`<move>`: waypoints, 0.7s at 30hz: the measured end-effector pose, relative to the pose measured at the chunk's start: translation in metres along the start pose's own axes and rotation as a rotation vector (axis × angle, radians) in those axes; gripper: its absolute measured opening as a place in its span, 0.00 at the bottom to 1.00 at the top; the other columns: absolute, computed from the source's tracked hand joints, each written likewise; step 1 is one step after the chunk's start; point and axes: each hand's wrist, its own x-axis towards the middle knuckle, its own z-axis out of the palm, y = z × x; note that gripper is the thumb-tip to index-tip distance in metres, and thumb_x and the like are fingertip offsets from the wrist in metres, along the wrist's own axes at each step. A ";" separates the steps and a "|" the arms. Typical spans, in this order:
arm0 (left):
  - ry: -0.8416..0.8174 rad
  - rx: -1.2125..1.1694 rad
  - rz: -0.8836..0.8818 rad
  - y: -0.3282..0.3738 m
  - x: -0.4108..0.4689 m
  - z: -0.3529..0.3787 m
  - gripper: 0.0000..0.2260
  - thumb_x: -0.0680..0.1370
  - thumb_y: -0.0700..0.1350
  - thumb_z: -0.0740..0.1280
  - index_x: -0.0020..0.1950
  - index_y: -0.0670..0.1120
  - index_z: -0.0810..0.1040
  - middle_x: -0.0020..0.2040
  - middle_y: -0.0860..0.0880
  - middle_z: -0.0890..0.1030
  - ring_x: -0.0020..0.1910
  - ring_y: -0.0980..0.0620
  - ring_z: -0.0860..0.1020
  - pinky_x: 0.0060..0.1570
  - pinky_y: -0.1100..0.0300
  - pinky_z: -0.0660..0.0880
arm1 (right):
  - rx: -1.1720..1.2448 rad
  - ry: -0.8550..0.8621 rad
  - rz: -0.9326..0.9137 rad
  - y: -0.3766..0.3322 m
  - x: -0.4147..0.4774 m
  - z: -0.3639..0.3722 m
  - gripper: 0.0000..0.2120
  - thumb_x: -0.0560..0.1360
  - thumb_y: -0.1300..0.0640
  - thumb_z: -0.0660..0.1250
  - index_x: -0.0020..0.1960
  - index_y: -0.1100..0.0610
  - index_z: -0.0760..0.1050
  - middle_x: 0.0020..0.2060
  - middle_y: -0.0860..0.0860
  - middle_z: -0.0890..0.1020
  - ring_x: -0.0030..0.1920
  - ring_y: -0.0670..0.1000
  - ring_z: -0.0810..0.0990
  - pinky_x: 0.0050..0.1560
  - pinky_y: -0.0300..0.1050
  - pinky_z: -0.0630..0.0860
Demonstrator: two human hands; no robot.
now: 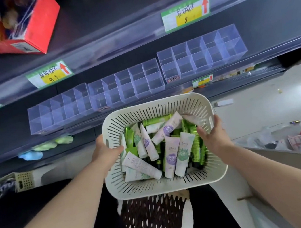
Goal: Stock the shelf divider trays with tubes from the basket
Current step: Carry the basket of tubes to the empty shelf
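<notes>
Tubes (pixel 171 156) may spill if the basket (pixel 167 186) tilts: left grip (pixel 104 150) and right grip (pixel 213 136) each clasp only a side rim, below the empty trays (pixel 123 87).

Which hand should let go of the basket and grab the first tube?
Probably right: right hand grips the basket rim with its thumb beside green tubes; left hand can hold the basket.

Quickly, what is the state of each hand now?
Left hand: holding the basket by its left rim.
Right hand: holding the basket by its right rim.
</notes>
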 end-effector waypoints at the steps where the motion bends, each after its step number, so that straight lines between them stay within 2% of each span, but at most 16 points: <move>1: -0.010 -0.001 0.007 0.000 0.005 -0.001 0.30 0.72 0.47 0.73 0.68 0.56 0.61 0.52 0.51 0.78 0.45 0.44 0.79 0.36 0.55 0.74 | -0.001 0.005 0.005 0.001 -0.002 0.003 0.34 0.78 0.44 0.60 0.76 0.46 0.44 0.69 0.60 0.66 0.64 0.63 0.71 0.62 0.58 0.68; 3: -0.035 0.012 0.034 0.002 0.018 -0.002 0.30 0.72 0.46 0.73 0.68 0.55 0.62 0.52 0.51 0.78 0.45 0.45 0.79 0.32 0.58 0.72 | 0.028 0.018 0.021 0.004 -0.003 0.011 0.34 0.78 0.43 0.60 0.76 0.46 0.44 0.71 0.59 0.65 0.65 0.63 0.70 0.62 0.57 0.68; 5: -0.066 0.023 0.078 0.002 0.033 -0.003 0.30 0.72 0.45 0.74 0.68 0.55 0.62 0.51 0.51 0.78 0.45 0.45 0.79 0.31 0.59 0.71 | 0.058 0.044 0.039 0.009 -0.007 0.022 0.34 0.78 0.44 0.60 0.76 0.46 0.44 0.71 0.58 0.65 0.66 0.62 0.69 0.63 0.57 0.68; 10: -0.112 0.070 0.139 -0.018 0.063 0.003 0.30 0.72 0.45 0.73 0.68 0.56 0.62 0.50 0.52 0.78 0.47 0.45 0.78 0.41 0.53 0.75 | 0.114 0.133 0.102 0.021 -0.013 0.057 0.35 0.78 0.45 0.62 0.77 0.48 0.45 0.71 0.58 0.65 0.66 0.61 0.70 0.62 0.55 0.68; 14: -0.111 0.044 0.084 -0.041 0.078 0.005 0.28 0.72 0.45 0.73 0.66 0.56 0.62 0.45 0.55 0.77 0.42 0.46 0.78 0.32 0.58 0.73 | 0.094 0.118 0.119 0.016 -0.006 0.076 0.32 0.78 0.45 0.61 0.76 0.44 0.47 0.69 0.58 0.69 0.61 0.61 0.74 0.58 0.58 0.72; 16: -0.116 0.023 0.044 -0.053 0.085 0.005 0.28 0.72 0.46 0.73 0.66 0.55 0.62 0.47 0.53 0.77 0.44 0.45 0.79 0.33 0.55 0.75 | 0.059 0.087 0.124 0.012 0.000 0.084 0.31 0.78 0.44 0.60 0.75 0.43 0.47 0.65 0.59 0.72 0.53 0.60 0.79 0.52 0.59 0.77; 18: -0.106 0.007 0.010 -0.065 0.091 0.005 0.28 0.71 0.46 0.73 0.66 0.54 0.63 0.50 0.51 0.78 0.45 0.44 0.79 0.36 0.51 0.78 | 0.021 0.062 0.116 0.007 0.005 0.093 0.30 0.79 0.43 0.58 0.75 0.42 0.47 0.63 0.60 0.74 0.43 0.57 0.80 0.39 0.54 0.79; 19: -0.093 0.002 -0.001 -0.070 0.094 0.005 0.28 0.71 0.46 0.74 0.65 0.54 0.63 0.51 0.50 0.78 0.46 0.44 0.79 0.37 0.50 0.78 | 0.004 0.056 0.107 0.005 0.007 0.098 0.30 0.79 0.42 0.57 0.75 0.42 0.46 0.62 0.60 0.74 0.38 0.54 0.80 0.32 0.48 0.77; 21: -0.081 -0.013 -0.013 -0.076 0.101 0.003 0.27 0.71 0.46 0.74 0.64 0.53 0.64 0.50 0.50 0.78 0.45 0.44 0.79 0.38 0.50 0.79 | -0.013 0.047 0.097 0.005 0.011 0.107 0.29 0.79 0.42 0.56 0.75 0.42 0.46 0.61 0.60 0.74 0.32 0.51 0.77 0.26 0.42 0.71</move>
